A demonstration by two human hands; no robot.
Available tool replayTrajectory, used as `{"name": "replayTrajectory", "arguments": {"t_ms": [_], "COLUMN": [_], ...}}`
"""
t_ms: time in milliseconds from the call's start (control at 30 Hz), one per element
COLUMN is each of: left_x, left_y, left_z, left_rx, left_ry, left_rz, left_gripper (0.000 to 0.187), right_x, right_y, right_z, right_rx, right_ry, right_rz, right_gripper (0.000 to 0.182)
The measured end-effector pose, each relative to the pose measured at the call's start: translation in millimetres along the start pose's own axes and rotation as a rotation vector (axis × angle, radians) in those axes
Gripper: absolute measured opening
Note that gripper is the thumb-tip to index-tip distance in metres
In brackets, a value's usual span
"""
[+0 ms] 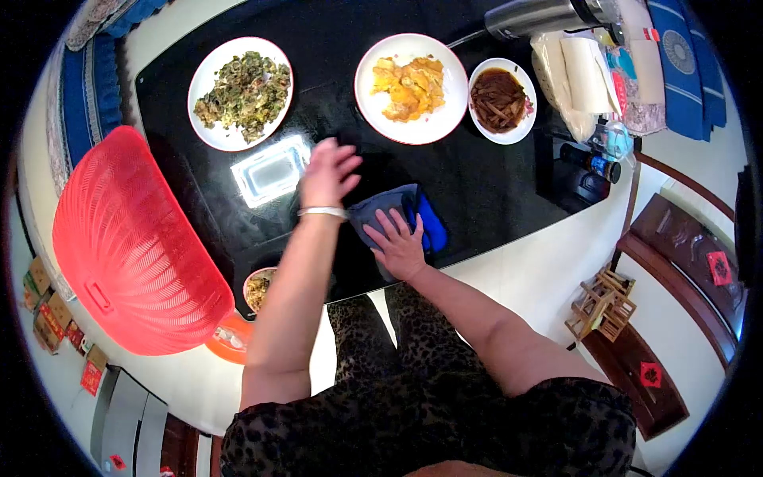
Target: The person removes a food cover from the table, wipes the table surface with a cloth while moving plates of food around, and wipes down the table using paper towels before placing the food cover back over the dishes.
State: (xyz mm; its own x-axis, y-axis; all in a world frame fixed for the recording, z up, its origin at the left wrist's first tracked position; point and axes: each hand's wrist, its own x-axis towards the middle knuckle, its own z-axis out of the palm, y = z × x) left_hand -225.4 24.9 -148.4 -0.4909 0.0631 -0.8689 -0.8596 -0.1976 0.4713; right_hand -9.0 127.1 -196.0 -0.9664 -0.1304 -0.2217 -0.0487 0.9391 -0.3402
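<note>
Wide, round-edged view from the wearer's head, forward and steeply down onto the nearby black table (326, 99)

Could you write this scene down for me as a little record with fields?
Right hand: spread on a blue cloth
Left hand: above the table, blurred, nothing visible in it
Far side: plate of greens, plate of yellow food, bowl of brown strips
Near side: small bowl, partly hidden by the left arm
Table's left: red cover
</note>
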Motion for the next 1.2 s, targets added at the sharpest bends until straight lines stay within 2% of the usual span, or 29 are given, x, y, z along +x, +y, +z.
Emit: {"name": "replayTrajectory", "arguments": {"t_ms": [33,67,133,233,267,367,467,533,567,633,667,733,767,833,900,967,1100,1200], "left_x": [0,3,73,61,65,65,69,69,68,63,66,35,29,20,-1,-1,30,52], "left_y": [-8,-18,-56,-43,-42,-34,-17,-6,-4,-2,-8,-2,-12,-40,-64,-82,-95,-106], "left_z": [28,53,69,85,82,70,51,43,41,39,37,55,55,72,116,157,222,240], "left_rx": [0.109,0.208,0.366,0.297,0.205,0.217,0.197,0.195,0.201,0.21,0.231,0.151,0.129,0.198,0.301,0.424,0.524,0.583], "left_ry": [0.007,0.109,0.115,0.195,0.152,0.213,0.215,0.219,0.218,0.212,0.243,0.254,0.183,0.116,-0.023,-0.129,-0.178,-0.045], "left_rz": [0.0,0.159,0.365,0.397,0.362,0.365,0.308,0.286,0.279,0.274,0.277,0.131,0.06,-0.066,0.007,0.066,0.102,0.195], "left_gripper": [0.047,0.041,0.031,0.025,0.025,0.026,0.022,0.023,0.024,0.025,0.036,0.051,0.064,0.06,0.047,0.054,0.046,0.028], "right_x": [-2,-3,-1,-2,-4,-7,-26,-42,-51,-60,-63,-57,-52,-35,-20,-14,-11,-13], "right_y": [-1,-4,4,4,7,15,41,74,93,134,156,198,218,255,281,296,298,298], "right_z": [1,1,0,-2,-2,-3,-5,-7,-5,-17,-25,-47,-55,-68,-76,-80,-78,-75], "right_rx": [0.009,0.015,0.025,0.089,0.097,0.116,0.066,0.002,-0.014,-0.049,-0.057,-0.053,-0.068,-0.114,-0.143,-0.183,-0.195,-0.209], "right_ry": [-0.022,-0.043,-0.049,-0.052,-0.045,-0.029,-0.066,0.033,-0.026,0.046,0.083,0.146,0.214,0.29,0.32,0.327,0.334,0.338], "right_rz": [0.0,0.0,0.004,0.005,-0.007,-0.032,0.06,0.136,0.224,0.351,0.404,0.538,0.582,0.66,0.675,0.685,0.68,0.683], "right_gripper": [0.063,0.063,0.062,0.06,0.06,0.059,0.06,0.062,0.063,0.062,0.06,0.058,0.059,0.059,0.058,0.057,0.057,0.058]}}
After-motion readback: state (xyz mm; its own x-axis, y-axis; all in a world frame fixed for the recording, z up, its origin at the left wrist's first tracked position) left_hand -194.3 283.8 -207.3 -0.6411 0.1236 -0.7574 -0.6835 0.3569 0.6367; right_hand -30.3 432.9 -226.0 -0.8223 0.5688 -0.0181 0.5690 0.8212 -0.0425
